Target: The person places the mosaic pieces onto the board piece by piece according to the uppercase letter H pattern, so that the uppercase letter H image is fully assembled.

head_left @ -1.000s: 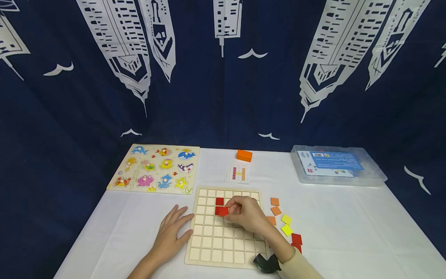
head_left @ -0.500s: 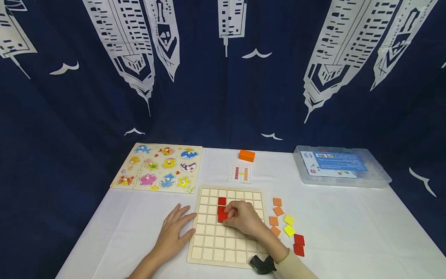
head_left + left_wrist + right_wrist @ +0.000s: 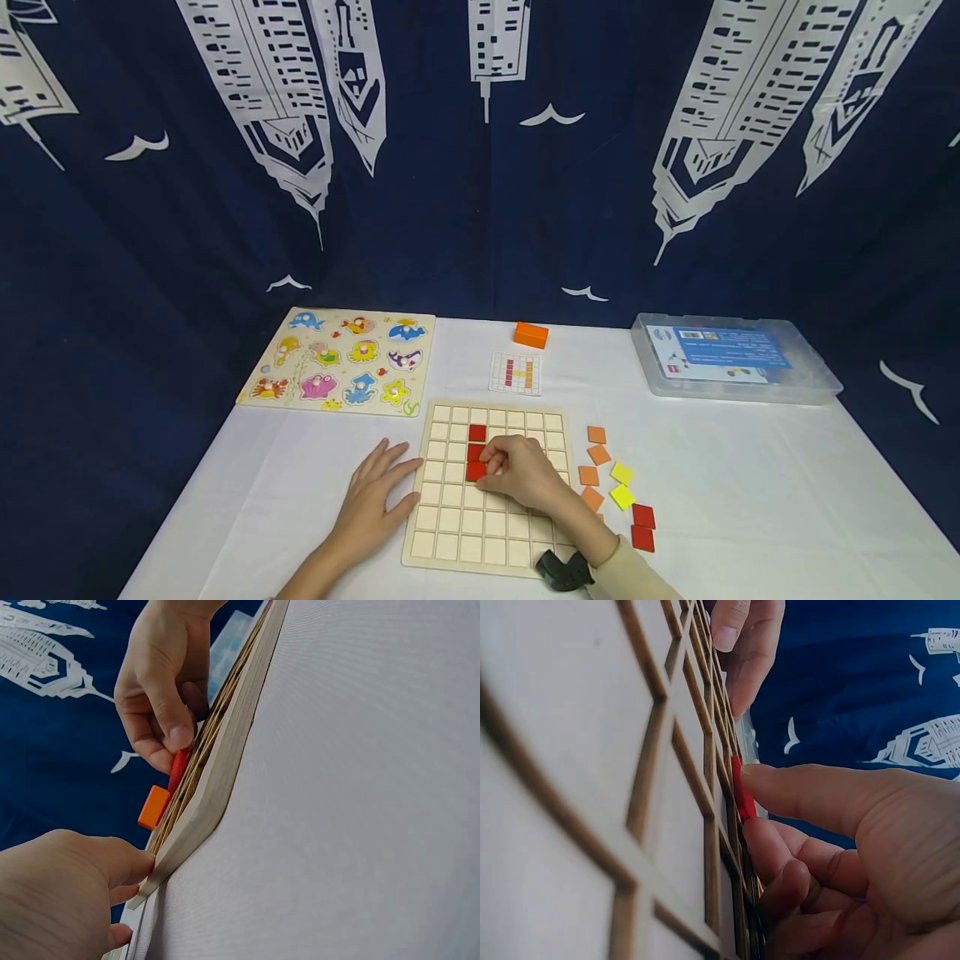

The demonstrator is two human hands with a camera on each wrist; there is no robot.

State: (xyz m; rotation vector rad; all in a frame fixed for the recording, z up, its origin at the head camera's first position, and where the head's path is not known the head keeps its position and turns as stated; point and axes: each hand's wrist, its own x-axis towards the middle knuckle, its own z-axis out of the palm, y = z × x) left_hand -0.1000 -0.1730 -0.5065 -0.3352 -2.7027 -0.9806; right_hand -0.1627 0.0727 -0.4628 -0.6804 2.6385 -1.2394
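Observation:
A wooden grid board (image 3: pixel 472 522) lies on the table with red square tiles in one column. My right hand (image 3: pixel 525 475) pinches the lowest red tile (image 3: pixel 476 472) between thumb and fingers, at a cell of the board. In the right wrist view that red tile (image 3: pixel 742 791) stands slightly proud of the grid, with the thumb (image 3: pixel 780 784) against it. Above it in the column lie two more red tiles, the far one (image 3: pixel 477 432) in full sight. My left hand (image 3: pixel 375 504), fingers spread, touches the board's left edge; the left wrist view has this hand (image 3: pixel 67 896) at the rim.
Right of the board lie several orange tiles (image 3: pixel 588 475), yellow tiles (image 3: pixel 622 497) and red tiles (image 3: pixel 642 538). Behind it are a pattern card (image 3: pixel 516 373) and an orange block (image 3: pixel 531 335). A sea-animal puzzle (image 3: pixel 337 360) is back left, a clear plastic case (image 3: pixel 738 358) back right.
The right hand has moved the red tile from overlapping the second tile down to the cell below it. The left hand stays at the board's edge. The head view has shifted slightly.

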